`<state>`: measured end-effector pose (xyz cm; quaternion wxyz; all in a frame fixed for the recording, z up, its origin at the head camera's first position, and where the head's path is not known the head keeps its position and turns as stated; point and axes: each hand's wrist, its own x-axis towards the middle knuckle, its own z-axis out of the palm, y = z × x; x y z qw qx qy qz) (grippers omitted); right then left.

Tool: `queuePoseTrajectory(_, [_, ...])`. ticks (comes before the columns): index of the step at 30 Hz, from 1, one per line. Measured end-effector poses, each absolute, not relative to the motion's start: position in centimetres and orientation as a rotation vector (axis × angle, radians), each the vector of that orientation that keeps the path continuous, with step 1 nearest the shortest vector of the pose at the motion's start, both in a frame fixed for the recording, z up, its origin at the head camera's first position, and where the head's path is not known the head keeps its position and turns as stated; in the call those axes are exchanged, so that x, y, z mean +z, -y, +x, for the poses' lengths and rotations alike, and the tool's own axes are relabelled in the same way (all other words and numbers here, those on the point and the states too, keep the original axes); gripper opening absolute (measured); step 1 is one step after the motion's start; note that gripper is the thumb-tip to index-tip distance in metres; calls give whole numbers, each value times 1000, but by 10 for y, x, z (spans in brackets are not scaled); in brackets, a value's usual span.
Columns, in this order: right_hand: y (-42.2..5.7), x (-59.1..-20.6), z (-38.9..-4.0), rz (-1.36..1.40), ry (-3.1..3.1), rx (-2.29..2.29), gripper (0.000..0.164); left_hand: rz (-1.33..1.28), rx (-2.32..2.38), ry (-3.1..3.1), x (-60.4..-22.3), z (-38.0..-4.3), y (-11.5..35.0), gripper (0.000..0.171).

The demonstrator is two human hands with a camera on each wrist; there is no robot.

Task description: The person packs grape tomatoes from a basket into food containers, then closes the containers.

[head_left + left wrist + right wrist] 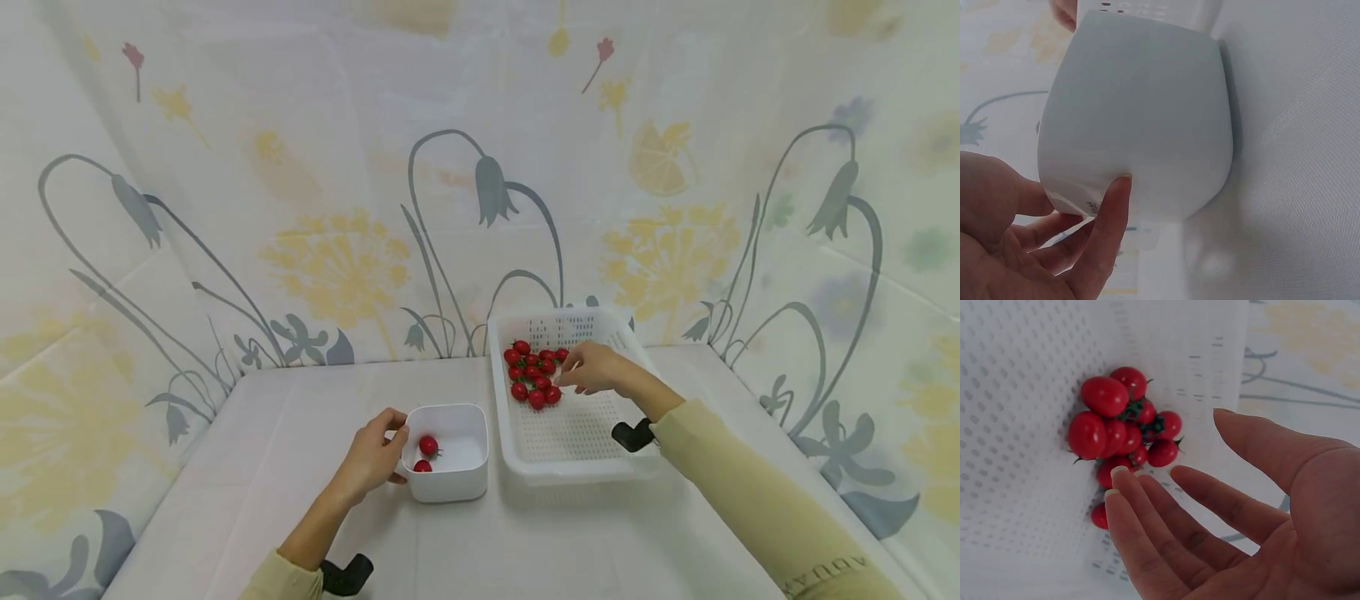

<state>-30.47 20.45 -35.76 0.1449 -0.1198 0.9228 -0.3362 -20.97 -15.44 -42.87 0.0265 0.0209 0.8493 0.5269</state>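
Note:
Fingers of my left hand [373,452] grip the left side of a small white box [450,486]; in the left wrist view a fingertip presses its smooth wall. Two cherry tomatoes [428,446] lie inside, the nearer one partly hidden by the front wall. To the right, my right hand [597,367] reaches into a white perforated basket [585,471]. Several cherry tomatoes [536,399] with green stems are clustered in its left half. The right wrist view shows the thumb apart from the extended fingers, fingertips right at the cluster [1110,397], nothing between them.
Box and basket stand side by side on a white-covered table [300,417], a narrow gap between them. A flower-printed sheet [337,275] hangs behind and at both sides. Each wrist carries a black mount [633,435] near the sleeve cuff.

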Motion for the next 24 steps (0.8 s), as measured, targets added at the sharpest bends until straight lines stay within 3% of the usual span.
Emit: queuePoseTrajectory(24, [-203, -400, -350, 77, -2357, -1234, 30, 37, 1594, -2629, -428, -210, 153, 24])
